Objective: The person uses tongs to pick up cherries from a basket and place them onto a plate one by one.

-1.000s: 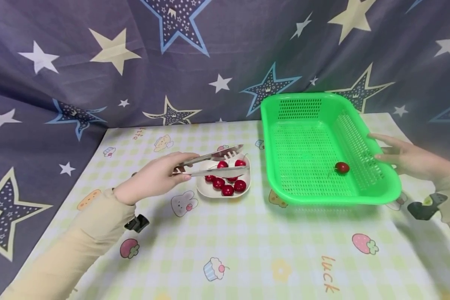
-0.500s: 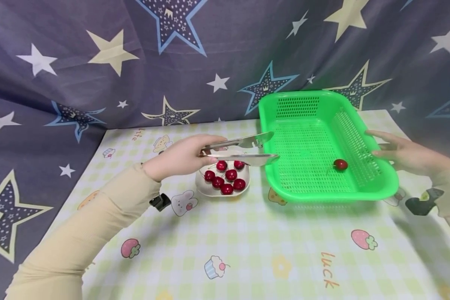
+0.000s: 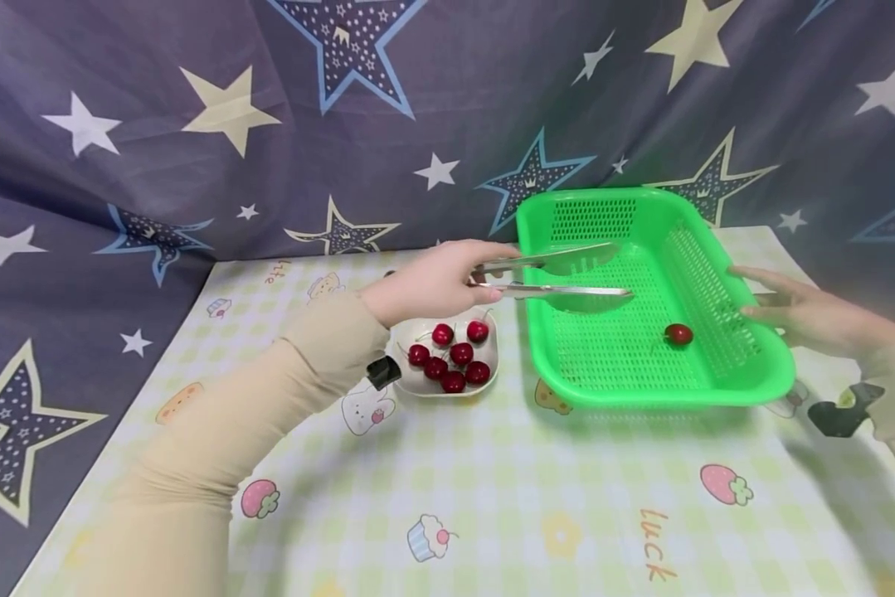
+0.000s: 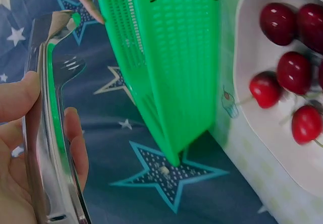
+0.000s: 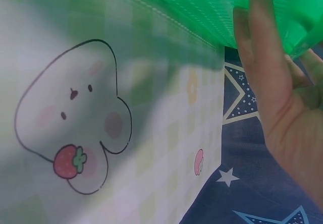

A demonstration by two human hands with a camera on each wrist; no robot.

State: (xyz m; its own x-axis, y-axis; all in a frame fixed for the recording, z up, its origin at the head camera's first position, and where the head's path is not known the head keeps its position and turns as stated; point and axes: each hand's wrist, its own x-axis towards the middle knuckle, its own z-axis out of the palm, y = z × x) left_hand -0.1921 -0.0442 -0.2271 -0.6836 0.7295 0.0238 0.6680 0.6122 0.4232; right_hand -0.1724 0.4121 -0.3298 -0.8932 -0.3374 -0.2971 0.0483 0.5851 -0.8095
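Note:
My left hand [image 3: 440, 282] grips metal serving tongs [image 3: 552, 290], its thumb and fingers wrapped about their arms in the left wrist view. The tongs' ends reach over the left part of a green plastic basket [image 3: 532, 348], spread apart, with no cherry seen between them. One red cherry [image 3: 678, 334] lies on the basket floor toward the right. The fingers of my right hand [image 3: 820, 315] touch the basket's right side, held fairly straight; the right wrist view shows them against its outer wall. Several cherries [image 4: 294, 72] with stems sit in a white bowl [image 3: 410, 381] below my left hand.
A checked tablecloth [image 3: 522, 497] with printed cartoon figures covers the table. Behind the table hangs a dark star-patterned cloth [image 3: 447, 124], close to the basket's far rim. My left sleeve [image 3: 268, 398] crosses above the table's left part.
My left hand has carried the tongs from above the bowl rightward and away from me, over the basket. The cherries in the bowl and basket look unchanged. My right hand stays at the basket's side.

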